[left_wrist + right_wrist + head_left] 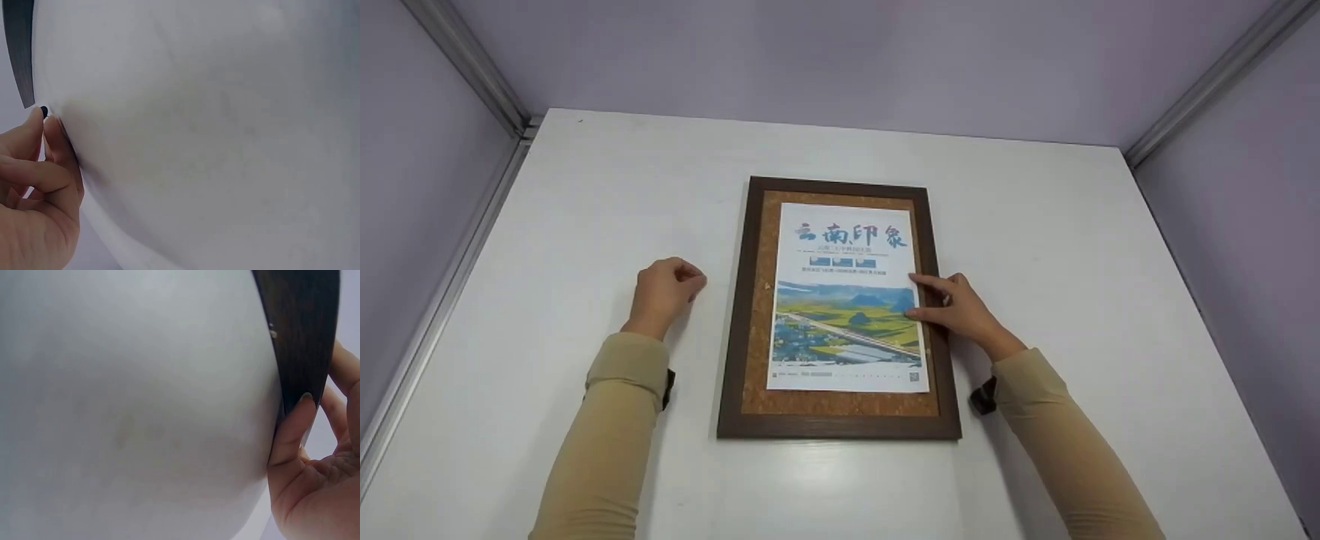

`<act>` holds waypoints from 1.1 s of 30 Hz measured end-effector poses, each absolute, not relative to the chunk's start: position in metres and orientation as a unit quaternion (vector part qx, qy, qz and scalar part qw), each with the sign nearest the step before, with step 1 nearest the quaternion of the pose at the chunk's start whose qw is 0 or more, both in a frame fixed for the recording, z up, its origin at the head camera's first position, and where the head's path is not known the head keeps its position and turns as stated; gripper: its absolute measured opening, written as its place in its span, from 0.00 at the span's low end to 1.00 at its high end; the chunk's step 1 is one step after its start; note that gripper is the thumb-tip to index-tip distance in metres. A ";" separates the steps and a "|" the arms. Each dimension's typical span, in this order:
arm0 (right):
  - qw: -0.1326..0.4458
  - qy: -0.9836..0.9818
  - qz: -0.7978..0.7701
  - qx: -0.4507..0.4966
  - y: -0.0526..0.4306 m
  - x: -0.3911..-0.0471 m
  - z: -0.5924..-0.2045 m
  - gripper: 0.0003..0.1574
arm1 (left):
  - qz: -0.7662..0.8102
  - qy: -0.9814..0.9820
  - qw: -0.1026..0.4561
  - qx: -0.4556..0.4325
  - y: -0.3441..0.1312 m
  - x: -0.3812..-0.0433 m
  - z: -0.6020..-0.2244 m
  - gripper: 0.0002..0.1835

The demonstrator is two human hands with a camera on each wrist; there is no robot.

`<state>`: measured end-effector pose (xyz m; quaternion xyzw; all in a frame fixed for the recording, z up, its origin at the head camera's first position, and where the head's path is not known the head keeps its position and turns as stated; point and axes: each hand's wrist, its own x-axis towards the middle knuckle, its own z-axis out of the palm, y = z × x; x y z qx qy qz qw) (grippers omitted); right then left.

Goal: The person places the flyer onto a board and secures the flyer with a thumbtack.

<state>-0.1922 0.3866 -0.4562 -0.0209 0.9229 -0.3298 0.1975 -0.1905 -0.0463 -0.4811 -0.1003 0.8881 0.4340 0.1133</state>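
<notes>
One frame (840, 427): poster (844, 300) inside | left hand (664, 291): pinching dark pin (44, 111), apparently | right hand (964, 309): unclenched, touching poster

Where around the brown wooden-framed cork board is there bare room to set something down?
The white tabletop is bare beyond the board, from the left hand to its left edge, and right of the right hand. Crowded: the board's right edge, where that hand reaches onto the white printed poster. Narrower: between board and left hand.
</notes>
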 end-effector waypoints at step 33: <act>0.198 0.918 -0.341 -0.025 0.388 -0.193 -0.459 0.46 | 0.609 0.782 0.098 -0.089 0.054 -0.216 -0.447 0.13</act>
